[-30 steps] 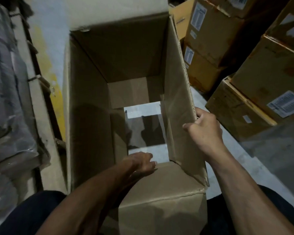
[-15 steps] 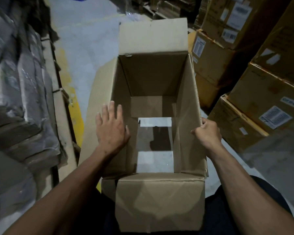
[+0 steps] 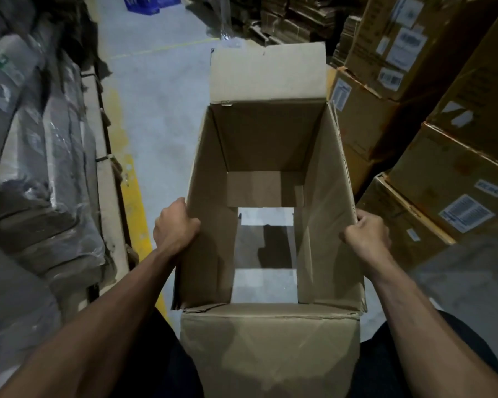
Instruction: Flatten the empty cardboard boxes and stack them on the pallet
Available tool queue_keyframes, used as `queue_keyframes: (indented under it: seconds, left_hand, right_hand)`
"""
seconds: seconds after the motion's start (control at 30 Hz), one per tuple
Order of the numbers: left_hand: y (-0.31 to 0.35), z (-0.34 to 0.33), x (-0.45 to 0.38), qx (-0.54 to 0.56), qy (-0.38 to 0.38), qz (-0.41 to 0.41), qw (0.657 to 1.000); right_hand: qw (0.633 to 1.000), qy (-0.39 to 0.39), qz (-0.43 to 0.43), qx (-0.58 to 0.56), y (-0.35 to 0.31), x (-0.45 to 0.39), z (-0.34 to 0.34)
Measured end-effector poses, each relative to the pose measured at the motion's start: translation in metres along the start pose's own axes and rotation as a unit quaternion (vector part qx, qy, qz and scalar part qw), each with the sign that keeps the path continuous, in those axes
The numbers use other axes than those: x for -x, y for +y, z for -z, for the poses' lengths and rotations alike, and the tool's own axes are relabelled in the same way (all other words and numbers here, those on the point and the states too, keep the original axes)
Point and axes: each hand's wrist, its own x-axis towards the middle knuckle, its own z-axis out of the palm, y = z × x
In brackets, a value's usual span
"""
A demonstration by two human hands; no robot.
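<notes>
Cardboard box, plain brown and creased, hangs open-ended over grey floor, nothing inside; left hand grips its left wall, right hand pinches the right wall's edge.

An open box is held upright between both arms; the left hand grips its left wall, the right hand grips its right wall. Its bottom is open, floor showing through. Labelled cartons stand stacked at right, wrapped bundles at left
</notes>
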Motion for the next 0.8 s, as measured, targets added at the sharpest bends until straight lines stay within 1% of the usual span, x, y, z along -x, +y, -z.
queue_keyframes:
  seconds: [0.17,0.33,0.43,0.57,0.67,0.8]
  left_hand:
    - [-0.001,0.003,-0.005,0.028,0.019,0.008,0.999]
    - [0.003,-0.003,0.019,0.033,0.032,-0.049,0.998]
    - [0.002,-0.009,0.043,0.037,0.026,-0.088,0.995]
    - [0.000,-0.020,0.078,0.013,-0.003,-0.166,0.986]
    - [0.003,-0.024,0.096,-0.002,-0.014,-0.184,0.983]
    - [0.011,-0.024,0.112,-0.028,-0.034,-0.183,0.982]
  right_hand:
    - [1.000,0.015,0.007,0.001,0.001,-0.007,0.001]
    - [0.999,0.033,0.004,-0.023,-0.001,-0.012,-0.003]
    - [0.997,0.050,-0.001,-0.050,-0.002,-0.013,-0.005]
    - [0.991,0.076,-0.041,-0.101,-0.003,-0.017,-0.008]
    - [0.988,0.085,-0.052,-0.121,-0.006,-0.016,-0.012]
    - [0.990,0.079,-0.046,-0.110,-0.007,-0.011,-0.015]
